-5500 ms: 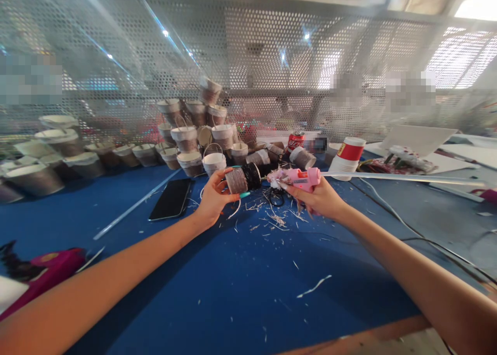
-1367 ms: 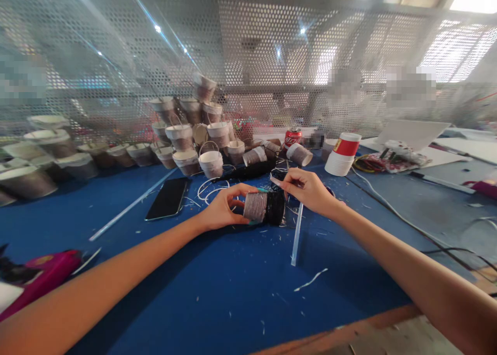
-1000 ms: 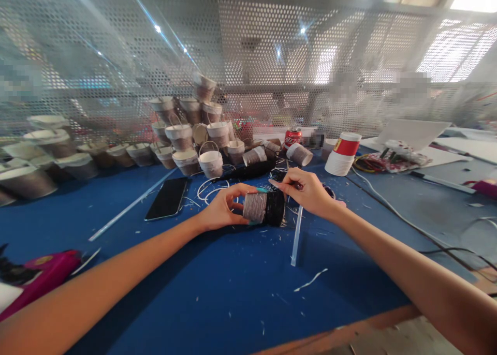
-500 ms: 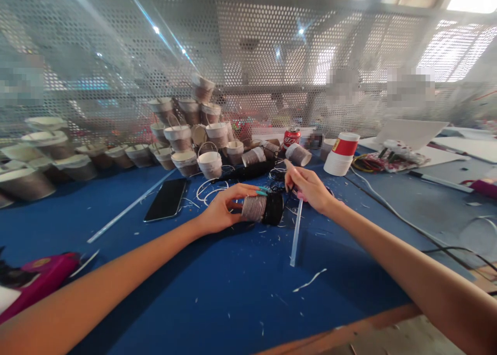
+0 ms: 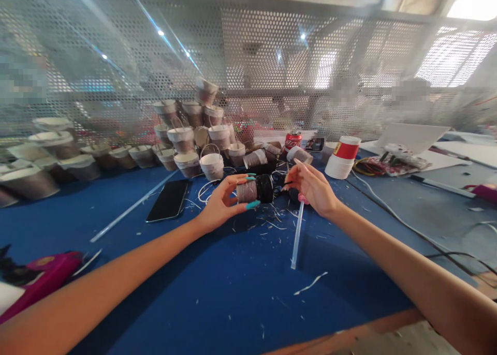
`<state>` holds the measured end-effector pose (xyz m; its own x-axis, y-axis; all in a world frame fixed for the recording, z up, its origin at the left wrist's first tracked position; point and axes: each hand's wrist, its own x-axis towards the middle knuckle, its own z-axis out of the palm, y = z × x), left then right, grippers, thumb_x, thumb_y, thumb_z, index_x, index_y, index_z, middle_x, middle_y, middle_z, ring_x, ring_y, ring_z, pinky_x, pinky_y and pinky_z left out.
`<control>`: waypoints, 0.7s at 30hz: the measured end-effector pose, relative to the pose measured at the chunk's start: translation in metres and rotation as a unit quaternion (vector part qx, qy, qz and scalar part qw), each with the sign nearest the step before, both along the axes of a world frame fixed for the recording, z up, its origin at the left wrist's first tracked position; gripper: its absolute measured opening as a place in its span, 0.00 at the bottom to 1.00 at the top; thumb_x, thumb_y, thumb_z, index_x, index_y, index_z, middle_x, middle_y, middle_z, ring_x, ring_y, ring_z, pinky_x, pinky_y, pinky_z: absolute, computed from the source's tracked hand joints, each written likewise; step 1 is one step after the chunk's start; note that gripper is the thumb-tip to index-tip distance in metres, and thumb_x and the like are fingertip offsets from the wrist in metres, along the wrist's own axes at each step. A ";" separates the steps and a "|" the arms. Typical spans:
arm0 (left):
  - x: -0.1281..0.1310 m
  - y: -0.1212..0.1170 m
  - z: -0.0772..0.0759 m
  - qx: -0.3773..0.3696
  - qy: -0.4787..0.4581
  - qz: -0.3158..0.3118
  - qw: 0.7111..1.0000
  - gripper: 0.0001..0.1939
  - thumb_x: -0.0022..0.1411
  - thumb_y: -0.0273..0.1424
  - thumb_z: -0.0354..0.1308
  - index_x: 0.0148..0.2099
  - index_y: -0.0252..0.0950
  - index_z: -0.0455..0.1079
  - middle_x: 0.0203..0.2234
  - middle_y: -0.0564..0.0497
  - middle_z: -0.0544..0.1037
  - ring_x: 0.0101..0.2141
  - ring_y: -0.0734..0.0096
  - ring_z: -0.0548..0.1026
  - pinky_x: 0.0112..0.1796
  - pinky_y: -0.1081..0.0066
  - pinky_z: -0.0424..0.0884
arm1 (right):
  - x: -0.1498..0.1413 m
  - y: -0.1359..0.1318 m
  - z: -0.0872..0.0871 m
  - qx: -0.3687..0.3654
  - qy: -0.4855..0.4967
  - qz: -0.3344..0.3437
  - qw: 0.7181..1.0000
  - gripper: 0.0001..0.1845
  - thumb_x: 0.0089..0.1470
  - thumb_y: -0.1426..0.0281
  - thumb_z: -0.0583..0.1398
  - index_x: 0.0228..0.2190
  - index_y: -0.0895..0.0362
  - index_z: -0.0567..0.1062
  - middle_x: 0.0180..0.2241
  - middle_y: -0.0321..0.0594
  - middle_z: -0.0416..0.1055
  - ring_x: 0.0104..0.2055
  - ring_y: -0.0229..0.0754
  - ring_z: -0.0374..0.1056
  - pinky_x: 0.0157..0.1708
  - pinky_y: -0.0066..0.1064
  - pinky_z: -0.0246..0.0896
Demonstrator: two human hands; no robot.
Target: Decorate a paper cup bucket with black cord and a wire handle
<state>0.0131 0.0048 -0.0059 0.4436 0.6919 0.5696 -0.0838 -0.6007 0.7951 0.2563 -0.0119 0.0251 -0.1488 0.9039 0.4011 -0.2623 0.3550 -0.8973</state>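
Note:
My left hand (image 5: 223, 204) is wrapped around a small cup (image 5: 247, 190) lying on its side, its wall wound with grey-brown cord. Around the cup's right-hand end runs a band of black cord (image 5: 265, 189). Just right of it, my right hand (image 5: 313, 188) pinches a strand of the black cord (image 5: 286, 184), with the fingertips partly hidden. Beneath that hand, a translucent glue stick (image 5: 297, 236) sticks out toward me from a pink-ended tool (image 5: 303, 198), mostly covered by the hand. Loose white and black strands lie behind the cup.
Several small cord-wrapped buckets (image 5: 212, 165) are stacked at the back left. A phone (image 5: 167, 201) and another glue stick (image 5: 132, 207) lie left of my hand. A magenta tool (image 5: 46, 277) is at far left. Stacked paper cups (image 5: 344, 158) and a red can (image 5: 293, 140) stand behind.
My left hand has lifted and tilted the cup slightly up and left, thumb now along its lower side. My right hand has shifted slightly, its fingers turned toward the cup.

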 end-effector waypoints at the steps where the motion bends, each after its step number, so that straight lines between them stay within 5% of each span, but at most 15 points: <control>1: 0.000 0.001 0.000 0.004 -0.016 0.013 1.000 0.20 0.50 0.27 0.64 0.45 0.39 0.64 0.53 0.44 0.65 0.55 0.58 0.63 0.47 0.58 0.69 | 0.000 0.000 -0.001 0.007 -0.008 -0.005 1.000 0.17 0.50 0.54 0.58 0.27 0.56 0.67 0.27 0.35 0.66 0.29 0.35 0.65 0.32 0.30 0.65; 8: 0.002 -0.002 0.004 0.012 -0.072 0.099 0.992 0.32 0.45 0.25 0.67 0.51 0.44 0.57 0.52 0.47 0.63 0.53 0.62 0.65 0.44 0.64 0.72 | 0.001 -0.003 -0.004 0.039 -0.057 -0.019 0.997 0.15 0.51 0.57 0.57 0.31 0.56 0.66 0.30 0.36 0.65 0.32 0.36 0.65 0.38 0.34 0.66; 13: 0.001 -0.001 0.002 0.015 -0.054 0.116 0.992 0.29 0.47 0.28 0.66 0.51 0.42 0.59 0.53 0.46 0.62 0.51 0.61 0.67 0.42 0.65 0.73 | 0.000 -0.006 -0.002 0.055 -0.075 -0.029 0.995 0.14 0.51 0.57 0.56 0.31 0.56 0.65 0.31 0.38 0.66 0.34 0.38 0.67 0.40 0.37 0.66; 21: 0.002 0.000 0.003 0.017 -0.102 0.139 0.985 0.24 0.48 0.31 0.66 0.46 0.41 0.60 0.53 0.46 0.61 0.51 0.63 0.66 0.46 0.64 0.69 | -0.002 -0.012 -0.001 0.027 -0.107 0.013 0.994 0.14 0.54 0.58 0.55 0.29 0.57 0.65 0.26 0.35 0.66 0.21 0.31 0.62 0.20 0.26 0.58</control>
